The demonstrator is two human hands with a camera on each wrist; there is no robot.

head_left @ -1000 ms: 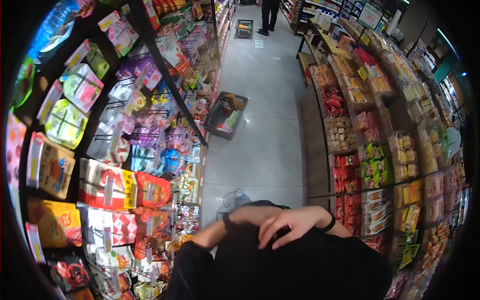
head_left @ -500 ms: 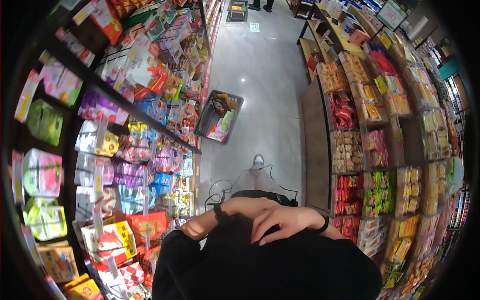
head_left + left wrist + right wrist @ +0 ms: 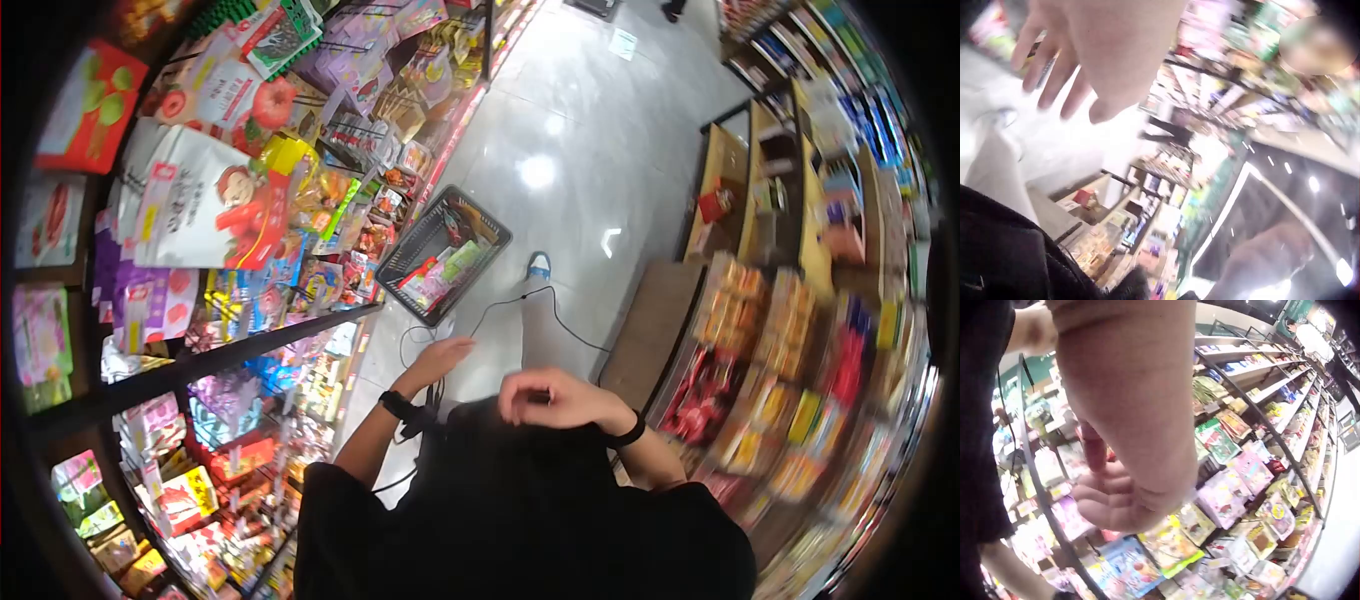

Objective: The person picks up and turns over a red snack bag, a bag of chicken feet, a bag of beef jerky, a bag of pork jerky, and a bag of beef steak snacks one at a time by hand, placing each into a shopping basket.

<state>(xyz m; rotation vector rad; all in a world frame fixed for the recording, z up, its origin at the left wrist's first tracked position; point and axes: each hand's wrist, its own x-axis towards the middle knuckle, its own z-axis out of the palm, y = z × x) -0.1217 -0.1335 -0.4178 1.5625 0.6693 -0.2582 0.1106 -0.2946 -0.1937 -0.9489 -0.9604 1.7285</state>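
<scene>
In the head view my left hand (image 3: pixel 437 362) reaches forward and holds nothing, a dark band round its wrist. Its fingers (image 3: pixel 1054 87) are spread and straight in the left wrist view. My right hand (image 3: pixel 562 398) hovers in front of the black shirt, with fingers loosely bent and nothing in them. In the right wrist view its fingers (image 3: pixel 1107 497) curl in slightly. Ahead of the left hand, a black shopping basket (image 3: pixel 473 283) stands on the floor beside the left shelf. Inside lie a green packet (image 3: pixel 462 260) and some red and pink packets (image 3: pixel 425 288).
Hanging snack bags (image 3: pixel 215 205) fill the left shelf, crossed by a dark frame bar (image 3: pixel 220 362). Packaged snacks (image 3: pixel 735 305) line the right shelf. A thin cable (image 3: pixel 480 312) loops near my shoe (image 3: pixel 539 266). Another person's foot (image 3: pixel 673 10) shows far up the aisle.
My left hand has parted from the right hand and moved forward toward the basket. The right hand stays before the body. The head view has swung round, and the basket looks nearer.
</scene>
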